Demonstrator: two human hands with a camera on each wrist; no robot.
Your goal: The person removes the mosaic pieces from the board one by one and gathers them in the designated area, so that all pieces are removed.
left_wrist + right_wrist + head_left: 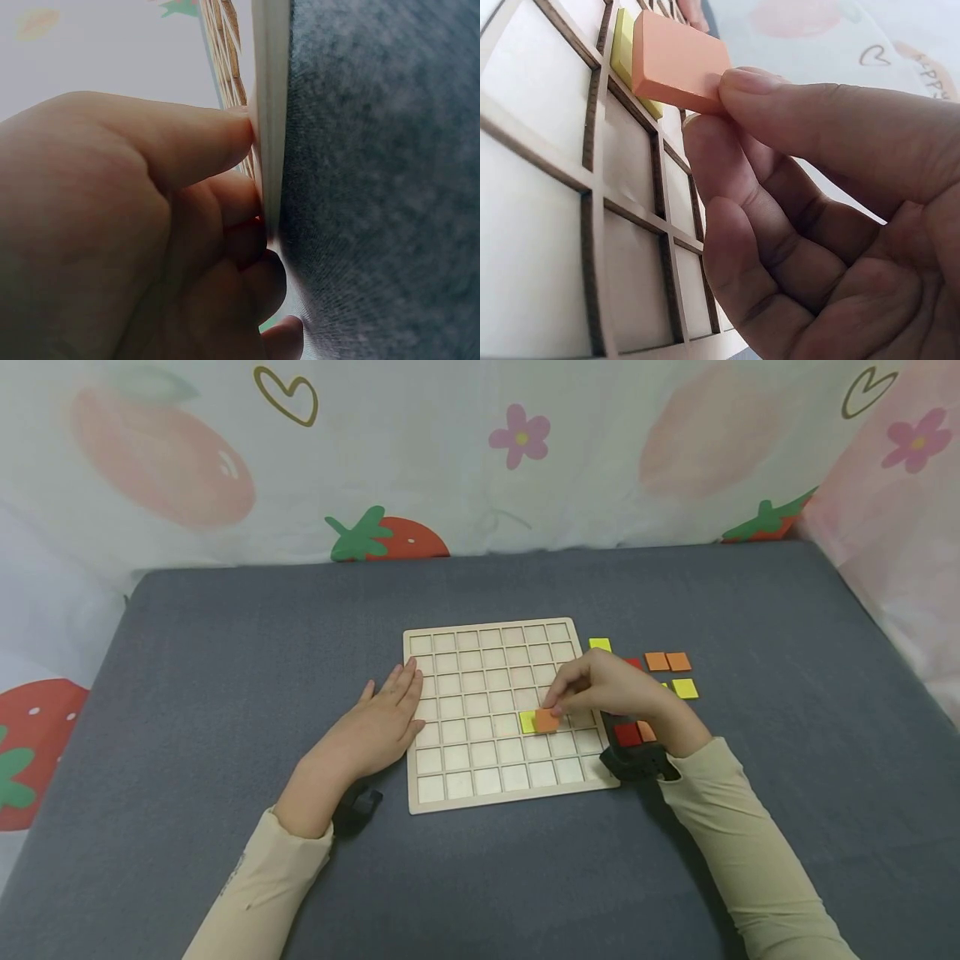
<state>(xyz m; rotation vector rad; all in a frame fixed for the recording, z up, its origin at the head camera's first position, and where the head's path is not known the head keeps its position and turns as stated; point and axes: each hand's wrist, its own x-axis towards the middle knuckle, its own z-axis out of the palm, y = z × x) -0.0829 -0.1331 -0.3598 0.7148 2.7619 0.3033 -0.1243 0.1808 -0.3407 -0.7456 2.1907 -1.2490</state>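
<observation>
A pale wooden grid board (480, 706) with square cells lies on the table. My right hand (607, 685) pinches an orange square tile (679, 60) between thumb and fingers, just above the board. Beside that tile, a yellow square tile (527, 722) sits at a cell of the board, partly covered by the orange one in the right wrist view. My left hand (382, 718) rests against the board's left edge, its fingertips on the frame and its thumb (202, 139) touching the side.
Right of the board lie loose tiles: a yellow tile (599, 644), orange tiles (667, 662), another yellow tile (685, 689) and a red tile (627, 734). Some are partly hidden by the right hand. A grey cloth (225, 693) covers the table, with a printed curtain (450, 460) behind.
</observation>
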